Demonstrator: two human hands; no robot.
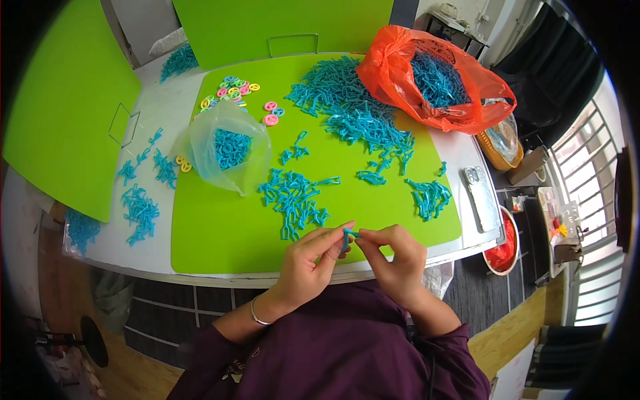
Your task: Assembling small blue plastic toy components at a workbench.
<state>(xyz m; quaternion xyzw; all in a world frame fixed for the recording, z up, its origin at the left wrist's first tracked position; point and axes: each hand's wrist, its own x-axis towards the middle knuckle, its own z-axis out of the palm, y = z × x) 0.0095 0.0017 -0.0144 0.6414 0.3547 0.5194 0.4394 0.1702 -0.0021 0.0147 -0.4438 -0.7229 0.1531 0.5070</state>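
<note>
My left hand (300, 270) pinches a small blue plastic piece (346, 240) at the near edge of the green mat (220, 247). Facing it, my right hand (400, 261) has thumb and forefinger closed on another blue piece (355, 234), whose end meets the first. Fingers cover most of both. Just beyond lies a loose pile of blue fork-shaped plastic pieces (292, 200). A smaller blue heap (430, 199) rests to the right. Farther back spreads a large blue pile (340, 87).
A translucent bag (203, 150) with blue pieces stands left of centre, near colourful plastic discs (270, 120). At the far right sits a red plastic bag (393, 63) full of blue pieces. A phone (480, 200) lies on the right table edge. More blue clusters (140, 213) lie left.
</note>
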